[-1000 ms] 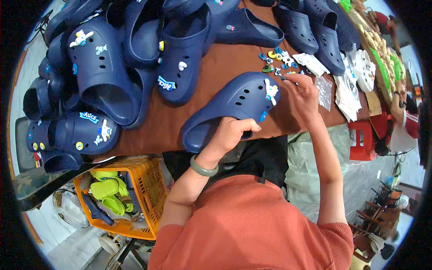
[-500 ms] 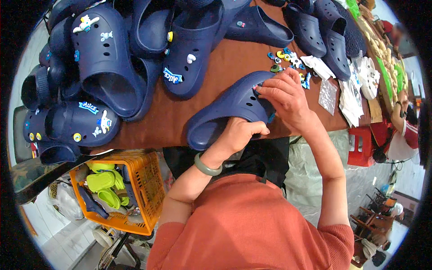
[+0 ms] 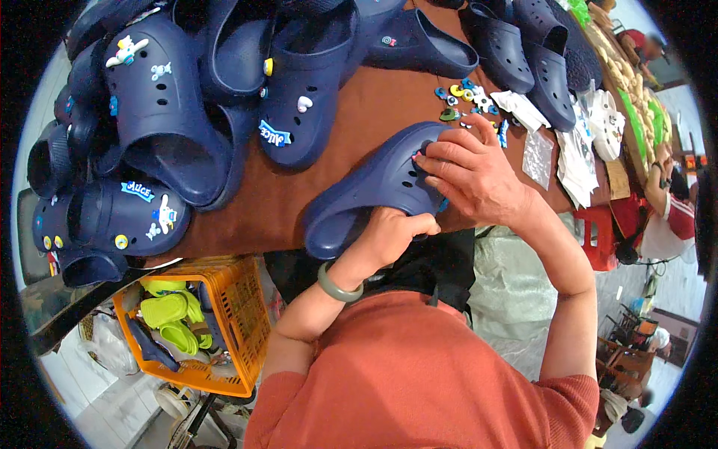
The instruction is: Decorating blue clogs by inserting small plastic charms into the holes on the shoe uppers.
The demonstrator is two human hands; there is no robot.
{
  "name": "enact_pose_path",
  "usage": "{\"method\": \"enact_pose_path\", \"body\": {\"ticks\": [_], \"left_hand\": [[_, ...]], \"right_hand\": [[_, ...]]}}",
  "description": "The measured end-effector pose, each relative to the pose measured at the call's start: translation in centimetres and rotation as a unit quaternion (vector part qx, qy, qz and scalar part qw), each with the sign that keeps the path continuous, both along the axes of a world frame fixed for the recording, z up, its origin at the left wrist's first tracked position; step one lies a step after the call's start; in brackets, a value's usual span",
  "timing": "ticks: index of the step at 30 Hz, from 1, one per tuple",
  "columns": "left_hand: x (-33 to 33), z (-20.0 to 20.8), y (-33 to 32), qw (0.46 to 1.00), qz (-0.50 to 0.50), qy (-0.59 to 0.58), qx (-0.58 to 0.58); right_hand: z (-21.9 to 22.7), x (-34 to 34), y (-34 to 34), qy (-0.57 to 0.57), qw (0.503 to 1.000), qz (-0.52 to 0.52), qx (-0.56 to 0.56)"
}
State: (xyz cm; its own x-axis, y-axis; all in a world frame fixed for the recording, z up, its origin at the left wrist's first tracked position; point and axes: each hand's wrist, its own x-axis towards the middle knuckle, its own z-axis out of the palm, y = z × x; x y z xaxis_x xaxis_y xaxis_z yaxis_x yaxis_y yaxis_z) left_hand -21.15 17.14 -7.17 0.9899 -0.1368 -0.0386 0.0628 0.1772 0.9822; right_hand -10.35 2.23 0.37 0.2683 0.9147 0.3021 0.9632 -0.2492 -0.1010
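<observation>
A navy-blue clog (image 3: 366, 168) lies tilted at the table's near edge, toe pointing away to the right. My left hand (image 3: 389, 238) reaches into its opening with the fingers hidden inside; the thumb stays outside, gripping the clog's side. Over the toe, my right hand (image 3: 479, 176) is closed, fingertips pressing a tiny shoe charm (image 3: 417, 157) against the perforated upper. Most of that charm is covered by the fingers. Just beyond the right hand lies a pile of small colourful charms (image 3: 465, 94).
Decorated navy clogs (image 3: 161, 97) crowd the left side; plain ones (image 3: 501, 49) stand far right. White papers (image 3: 576, 168) and a clear plastic bag (image 3: 537, 159) lie right. An orange crate (image 3: 250, 322) holding lime-green shoes stands below left. Another person (image 3: 666, 209) sits at far right.
My right hand has turned slightly, its fingers lying flatter over the clog's toe and still pressing at the charm. The left hand keeps its hold. The whole view has shifted a little.
</observation>
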Motion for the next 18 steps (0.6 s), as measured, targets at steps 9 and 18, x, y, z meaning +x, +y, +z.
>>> {"method": "enact_pose_path", "body": {"ticks": [9,18], "left_hand": [[0.1,0.3,-0.1,0.998,-0.001,0.031,-0.053],[1.3,0.9,0.3,0.995,0.041,0.037,-0.081]], "right_hand": [[-0.3,-0.4,-0.7,0.007,0.999,-0.005,-0.04],[-1.4,0.8,0.3,0.017,1.0,-0.014,-0.006]]}}
